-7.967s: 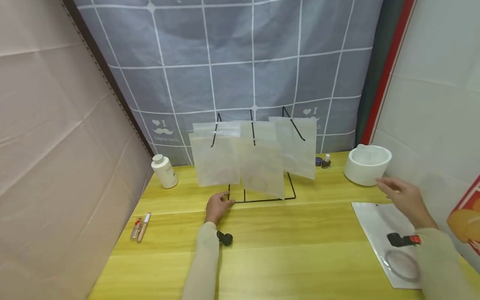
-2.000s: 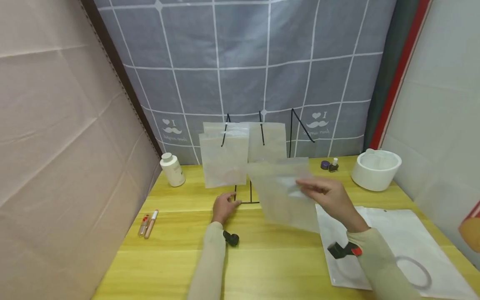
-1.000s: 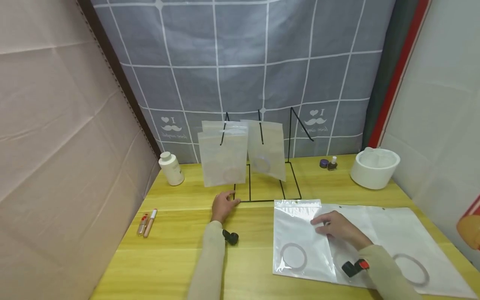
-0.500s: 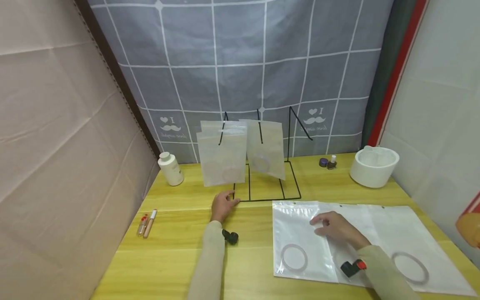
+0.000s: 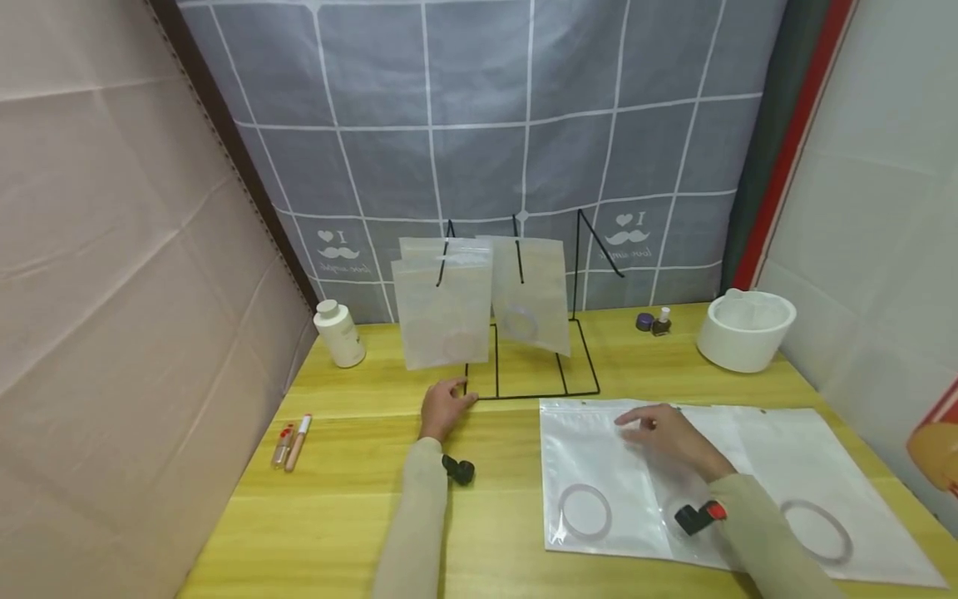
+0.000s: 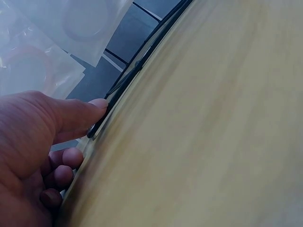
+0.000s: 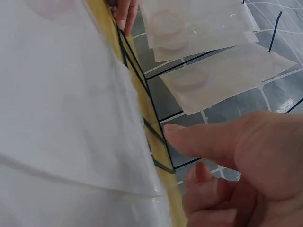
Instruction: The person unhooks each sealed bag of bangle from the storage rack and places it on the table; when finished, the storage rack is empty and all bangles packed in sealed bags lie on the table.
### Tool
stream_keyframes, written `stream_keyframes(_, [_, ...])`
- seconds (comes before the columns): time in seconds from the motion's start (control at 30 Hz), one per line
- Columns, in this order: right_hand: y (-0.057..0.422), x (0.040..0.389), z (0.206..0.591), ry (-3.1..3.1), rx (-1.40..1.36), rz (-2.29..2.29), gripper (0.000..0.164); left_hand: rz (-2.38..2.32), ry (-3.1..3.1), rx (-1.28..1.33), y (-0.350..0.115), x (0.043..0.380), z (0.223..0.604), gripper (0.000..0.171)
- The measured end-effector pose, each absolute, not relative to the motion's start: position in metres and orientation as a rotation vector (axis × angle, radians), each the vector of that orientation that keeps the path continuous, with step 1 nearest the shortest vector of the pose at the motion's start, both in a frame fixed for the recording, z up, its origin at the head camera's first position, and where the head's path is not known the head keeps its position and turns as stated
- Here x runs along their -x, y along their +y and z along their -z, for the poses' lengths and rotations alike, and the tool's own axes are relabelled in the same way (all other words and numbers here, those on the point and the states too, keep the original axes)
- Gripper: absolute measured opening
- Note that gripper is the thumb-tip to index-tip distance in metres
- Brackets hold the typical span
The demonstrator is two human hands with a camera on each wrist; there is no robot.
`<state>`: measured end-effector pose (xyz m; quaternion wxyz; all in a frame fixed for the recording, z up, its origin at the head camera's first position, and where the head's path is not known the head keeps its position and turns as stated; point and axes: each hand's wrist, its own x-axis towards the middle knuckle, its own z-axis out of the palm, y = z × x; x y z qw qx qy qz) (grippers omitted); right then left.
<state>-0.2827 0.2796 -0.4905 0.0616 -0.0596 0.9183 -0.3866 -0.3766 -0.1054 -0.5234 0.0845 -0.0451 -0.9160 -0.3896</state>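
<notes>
My left hand (image 5: 443, 408) is at the front left corner of a black wire display rack (image 5: 539, 396). The left wrist view has its thumb on the base wire and the other fingers curled beside the corner. Translucent zip bags (image 5: 443, 316) hang on the rack's left hook, and another zip bag (image 5: 533, 304) on the middle one; rings show faintly inside. The right hook (image 5: 599, 241) carries nothing. My right hand (image 5: 669, 437) hovers over or rests on flat white zip bags (image 5: 599, 474) on the table, its fingers loosely bent and holding nothing.
A white bottle (image 5: 340, 334) stands at the back left, with two lip gloss tubes (image 5: 298, 443) nearer. Toward the back right are a small dark nail polish bottle (image 5: 662, 323), a purple jar (image 5: 644, 322) and a white round container (image 5: 744, 333) by the wall.
The bags from the right hook, and a front one from the middle hook, have come off. My right hand has laid a bag at the left of the flat row. My left hand stays at the rack.
</notes>
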Motion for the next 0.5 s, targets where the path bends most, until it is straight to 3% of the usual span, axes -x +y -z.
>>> stream_keyframes(0.23, [0.259,0.332,0.453,2.926,0.326,1.438,0.036,1.194,-2.720,0.132,-0.109,0.376,0.521,0.043])
stream_keyframes(0.5, [0.218,0.389,0.412,2.985,0.831,1.677,0.039,1.193,-2.749,0.122,-0.106,0.379,0.528,0.043])
